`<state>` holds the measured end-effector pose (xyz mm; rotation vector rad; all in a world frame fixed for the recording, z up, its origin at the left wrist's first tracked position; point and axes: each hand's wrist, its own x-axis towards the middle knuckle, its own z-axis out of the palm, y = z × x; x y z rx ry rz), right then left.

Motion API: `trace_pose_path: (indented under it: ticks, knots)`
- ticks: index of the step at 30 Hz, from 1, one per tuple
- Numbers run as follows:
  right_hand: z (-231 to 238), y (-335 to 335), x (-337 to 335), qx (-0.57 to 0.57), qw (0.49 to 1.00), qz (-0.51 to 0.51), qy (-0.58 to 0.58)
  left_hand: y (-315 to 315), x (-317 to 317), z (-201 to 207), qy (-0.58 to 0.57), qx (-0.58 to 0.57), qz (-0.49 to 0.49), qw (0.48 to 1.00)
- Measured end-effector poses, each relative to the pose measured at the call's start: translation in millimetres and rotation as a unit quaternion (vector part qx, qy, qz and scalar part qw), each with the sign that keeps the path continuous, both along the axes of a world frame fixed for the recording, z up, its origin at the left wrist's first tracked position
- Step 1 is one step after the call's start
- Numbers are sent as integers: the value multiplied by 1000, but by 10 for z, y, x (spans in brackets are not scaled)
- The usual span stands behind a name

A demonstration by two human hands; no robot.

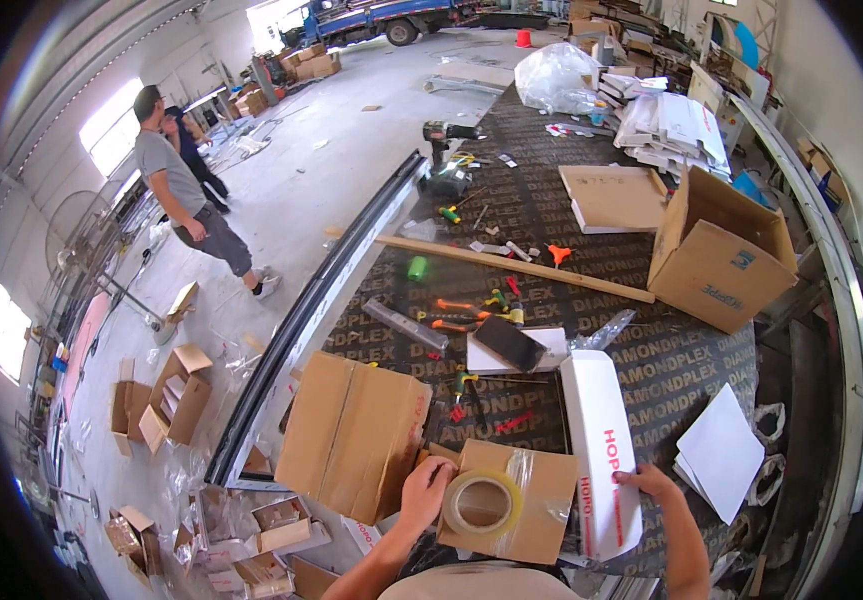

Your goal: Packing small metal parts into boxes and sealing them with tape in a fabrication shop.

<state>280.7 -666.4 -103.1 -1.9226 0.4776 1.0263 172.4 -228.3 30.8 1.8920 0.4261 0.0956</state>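
My left hand (427, 492) is closed beside the left edge of a small brown cardboard box (543, 508), with a small dark thing showing at its fingers. A roll of clear tape (512, 500) lies flat on top of that box. My right hand (653, 483) grips the right edge of a long white cardboard box (596, 400) with red print. The white box lies just right of the brown one. To the left of my left hand stands a larger brown carton (346, 430), its top flaps together.
A dark phone-like slab (509, 343), screwdrivers and a wooden strip (511, 262) lie on the dark tabletop. Farther off are a cordless drill (443, 160) and an open carton (721, 260). White sheets (721, 455) lie at right. Two people stand beyond the long black-and-white frame (316, 310).
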Motion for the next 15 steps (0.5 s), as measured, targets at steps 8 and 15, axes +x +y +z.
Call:
trace_pose_path:
  ticks: [8, 15]
  knots:
    - [575, 605, -87, 152, 979, -135, 14, 59, 53, -62, 30, -35, 53, 998]
    - [1095, 423, -393, 123, 989, -47, -64, -18, 154, -192, 36, 62, 5, 997]
